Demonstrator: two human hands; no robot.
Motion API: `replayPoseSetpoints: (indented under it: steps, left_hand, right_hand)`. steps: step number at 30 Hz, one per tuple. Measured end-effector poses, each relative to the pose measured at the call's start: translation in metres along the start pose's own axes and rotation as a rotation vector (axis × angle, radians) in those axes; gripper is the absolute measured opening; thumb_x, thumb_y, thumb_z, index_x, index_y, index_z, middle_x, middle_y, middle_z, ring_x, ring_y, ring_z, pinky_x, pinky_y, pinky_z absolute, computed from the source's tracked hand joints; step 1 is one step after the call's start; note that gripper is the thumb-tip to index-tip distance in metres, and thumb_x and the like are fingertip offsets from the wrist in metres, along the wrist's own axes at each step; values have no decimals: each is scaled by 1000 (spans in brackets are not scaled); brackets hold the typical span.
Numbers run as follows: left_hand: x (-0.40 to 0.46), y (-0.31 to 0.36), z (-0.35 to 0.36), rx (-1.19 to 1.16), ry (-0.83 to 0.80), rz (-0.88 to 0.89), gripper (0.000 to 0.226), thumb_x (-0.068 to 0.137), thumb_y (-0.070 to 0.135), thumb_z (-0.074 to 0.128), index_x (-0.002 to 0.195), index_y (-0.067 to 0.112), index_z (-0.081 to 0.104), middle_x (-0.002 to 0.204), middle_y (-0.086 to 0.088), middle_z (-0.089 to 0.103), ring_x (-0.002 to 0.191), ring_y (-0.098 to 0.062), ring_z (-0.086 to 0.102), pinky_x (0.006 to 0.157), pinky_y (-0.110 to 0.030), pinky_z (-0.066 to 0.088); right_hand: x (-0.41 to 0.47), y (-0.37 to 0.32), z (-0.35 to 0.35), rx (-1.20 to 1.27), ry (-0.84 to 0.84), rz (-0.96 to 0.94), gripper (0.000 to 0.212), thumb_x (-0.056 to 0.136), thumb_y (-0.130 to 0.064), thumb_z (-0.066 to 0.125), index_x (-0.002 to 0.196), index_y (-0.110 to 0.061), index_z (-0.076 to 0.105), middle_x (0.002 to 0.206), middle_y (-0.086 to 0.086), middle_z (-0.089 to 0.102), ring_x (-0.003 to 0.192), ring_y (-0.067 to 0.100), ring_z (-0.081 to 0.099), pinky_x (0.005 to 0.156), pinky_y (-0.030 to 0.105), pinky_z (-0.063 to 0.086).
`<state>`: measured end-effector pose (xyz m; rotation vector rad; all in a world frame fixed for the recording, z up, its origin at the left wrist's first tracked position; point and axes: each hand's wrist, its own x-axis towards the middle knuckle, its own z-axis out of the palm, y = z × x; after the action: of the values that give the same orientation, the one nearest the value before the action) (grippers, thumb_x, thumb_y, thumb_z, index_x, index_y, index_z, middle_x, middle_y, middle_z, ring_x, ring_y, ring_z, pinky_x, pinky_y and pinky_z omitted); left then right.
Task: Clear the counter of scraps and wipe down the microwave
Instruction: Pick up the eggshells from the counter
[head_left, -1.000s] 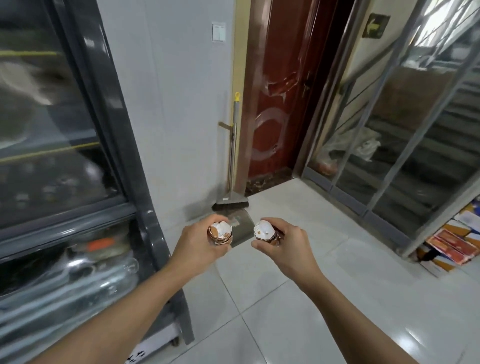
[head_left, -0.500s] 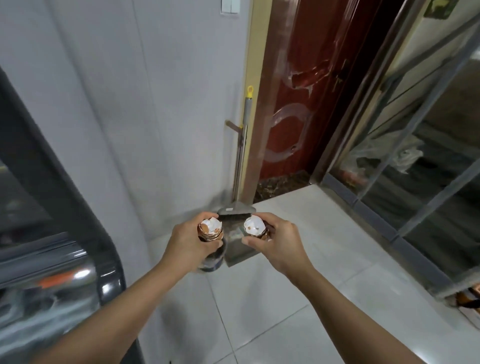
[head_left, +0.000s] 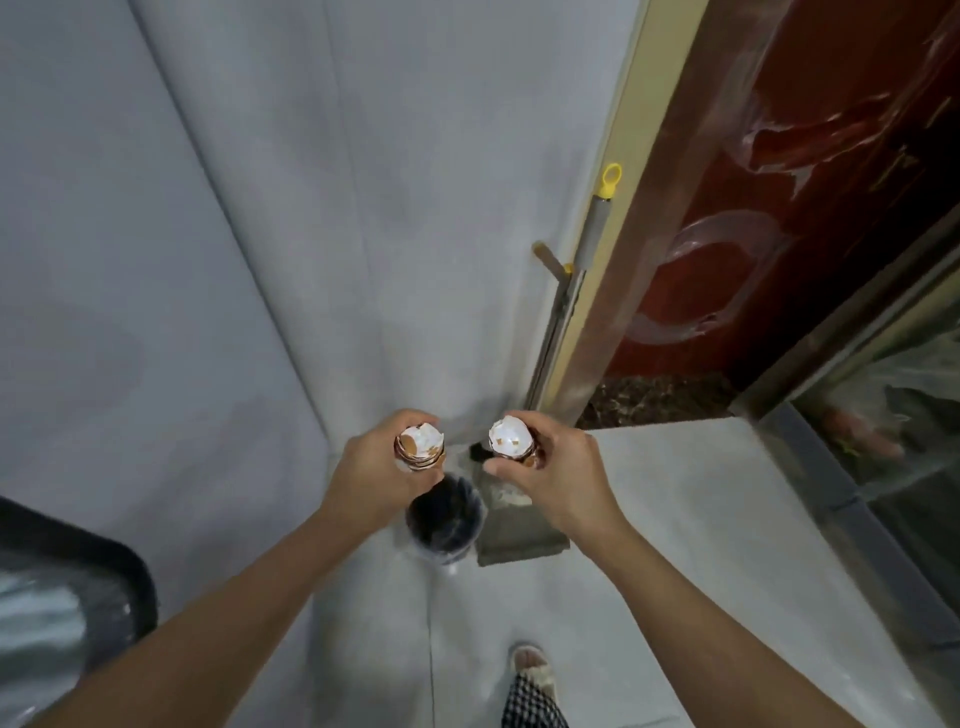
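Observation:
My left hand (head_left: 371, 470) grips a stack of nested brown eggshells (head_left: 421, 447), white insides up. My right hand (head_left: 558, 470) grips a second stack of eggshells (head_left: 511, 440). Both hands are held out side by side above a small round bin (head_left: 445, 519) lined with a dark bag, which stands on the floor by the wall. The left stack hangs just above the bin's far rim. The counter and the microwave are out of view.
A grey dustpan (head_left: 511, 535) lies next to the bin, its long handle (head_left: 576, 291) leaning on the wall by a red door (head_left: 779, 208). A dark cabinet corner (head_left: 93, 587) is at lower left. My slippered foot (head_left: 532, 670) is on the white tiled floor.
I have walked closer to the wall and looked down; the bin has come into view under my hands. Both hands still hold their eggshell stacks.

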<state>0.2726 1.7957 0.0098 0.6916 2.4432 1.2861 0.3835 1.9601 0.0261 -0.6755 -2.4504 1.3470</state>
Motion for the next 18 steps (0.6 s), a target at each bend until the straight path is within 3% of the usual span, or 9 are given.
replayPoseSetpoints:
  steps: [4, 7, 11, 16, 18]
  left_hand:
    - [35, 0, 32, 7, 90, -128, 43, 66, 18, 81, 98, 37, 61, 83, 18, 67, 81, -2, 63, 75, -19, 49]
    - [58, -3, 51, 6, 135, -201, 43, 67, 15, 81, 103, 29, 62, 90, 10, 67, 84, -6, 63, 75, -16, 48]
    - [87, -23, 76, 9, 173, -276, 45, 67, 18, 82, 103, 34, 60, 90, 16, 65, 84, -3, 61, 73, -12, 45]
    - [116, -68, 107, -5, 189, -348, 47, 67, 19, 81, 105, 35, 60, 93, 16, 65, 86, -5, 62, 78, -18, 48]
    - [125, -94, 121, -18, 201, -374, 46, 68, 17, 81, 106, 32, 61, 94, 13, 65, 87, -6, 62, 76, -14, 46]
  right_hand:
    - [66, 37, -11, 41, -168, -2, 42, 67, -26, 84, 105, -28, 66, 94, -15, 68, 89, 4, 63, 82, 23, 52]
    - [106, 63, -13, 22, -267, -19, 42, 67, -26, 84, 105, -26, 65, 95, -11, 68, 90, 7, 63, 80, 21, 51]
    - [148, 95, -3, 13, -370, -16, 43, 67, -23, 83, 106, -22, 66, 95, -8, 68, 88, 8, 63, 77, 18, 49]
    - [180, 139, 32, -35, -448, -31, 41, 68, -24, 82, 106, -23, 66, 95, -13, 66, 85, 1, 59, 71, 1, 42]
    - [190, 162, 53, -40, -470, -27, 42, 67, -23, 83, 106, -22, 66, 97, -10, 68, 89, 4, 61, 79, 12, 49]
